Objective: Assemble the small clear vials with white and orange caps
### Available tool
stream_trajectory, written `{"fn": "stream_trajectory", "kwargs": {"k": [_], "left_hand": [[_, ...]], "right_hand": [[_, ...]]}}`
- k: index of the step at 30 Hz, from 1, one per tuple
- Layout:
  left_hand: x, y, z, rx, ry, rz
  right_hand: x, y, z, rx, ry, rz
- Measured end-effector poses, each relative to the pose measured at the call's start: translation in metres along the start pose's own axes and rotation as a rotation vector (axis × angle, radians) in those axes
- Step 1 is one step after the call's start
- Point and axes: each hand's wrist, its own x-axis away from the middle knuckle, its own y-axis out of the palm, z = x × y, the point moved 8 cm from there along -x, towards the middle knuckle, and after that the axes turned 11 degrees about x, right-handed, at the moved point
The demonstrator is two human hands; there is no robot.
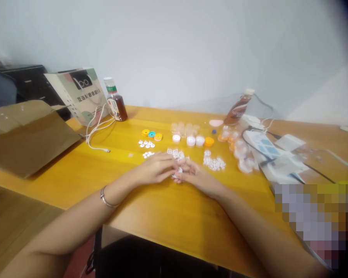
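My left hand (pixel 158 168) and my right hand (pixel 195 175) meet over the middle of the table. Between their fingertips is a small white piece (pixel 177 172), gripped from both sides; its exact kind is blurred and partly covered by fingers. Just beyond the hands lies a cluster of white openwork pieces (pixel 178 154), with another pile of white openwork pieces (pixel 216 163) to the right. Small white discs with stems (pixel 146 144) lie farther left, and more white discs (pixel 147 155) sit nearer the left hand.
Behind are yellow and blue round parts (pixel 151 134), white round parts (pixel 191 141) and clear cups (pixel 185 128). Assembled clear-and-orange pieces (pixel 243 154) stand right, near cables and a power strip (pixel 262 143). Bottles (pixel 117 104), a paper bag (pixel 84 92) and a cardboard box (pixel 29 135) edge the table.
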Motion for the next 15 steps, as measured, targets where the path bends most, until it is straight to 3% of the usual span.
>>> {"fn": "stream_trajectory", "kwargs": {"k": [9,15], "left_hand": [[0.000,-0.001,-0.004,0.032,-0.059,-0.012],[0.000,0.002,-0.013,0.236,-0.174,-0.064]], "right_hand": [[-0.003,-0.003,0.007,-0.118,0.060,0.070],[-0.003,0.000,0.012,-0.132,0.097,0.025]]}}
